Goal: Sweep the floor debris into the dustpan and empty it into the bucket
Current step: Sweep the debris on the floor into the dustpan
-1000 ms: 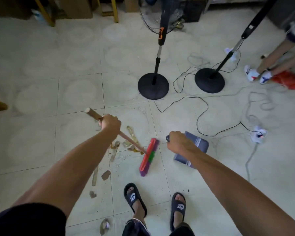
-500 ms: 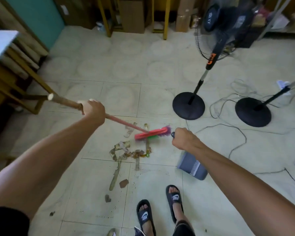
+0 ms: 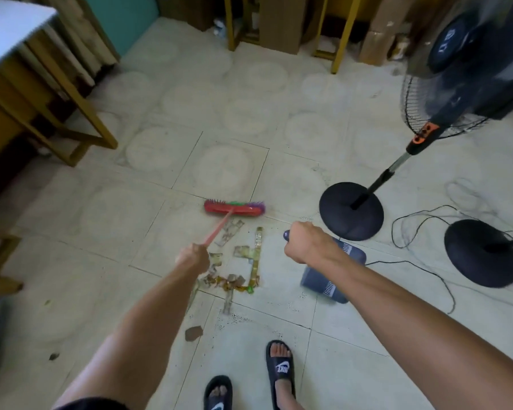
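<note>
My left hand [image 3: 192,258] grips the pink handle of a broom whose red head [image 3: 234,208] with purple and green bristles rests on the tiles beyond the debris. The debris [image 3: 237,267], strips of brownish tape and scraps, lies between the broom head and my feet. A few loose scraps [image 3: 193,332] sit closer to me. My right hand [image 3: 304,242] holds the handle of a dark blue dustpan [image 3: 329,281], which hangs tilted just right of the debris. No bucket shows clearly.
Two fan stands with round black bases [image 3: 351,211] [image 3: 481,253] and trailing black cables [image 3: 421,261] stand to the right. A yellow-framed table [image 3: 57,113] is at the left, cardboard boxes [image 3: 282,22] at the back. My sandalled feet [image 3: 280,368] are at the bottom.
The broom head has swung left and farther out, beyond the debris. My left hand has moved in toward the middle. The camera has tilted, bringing the fan stands to the right.
</note>
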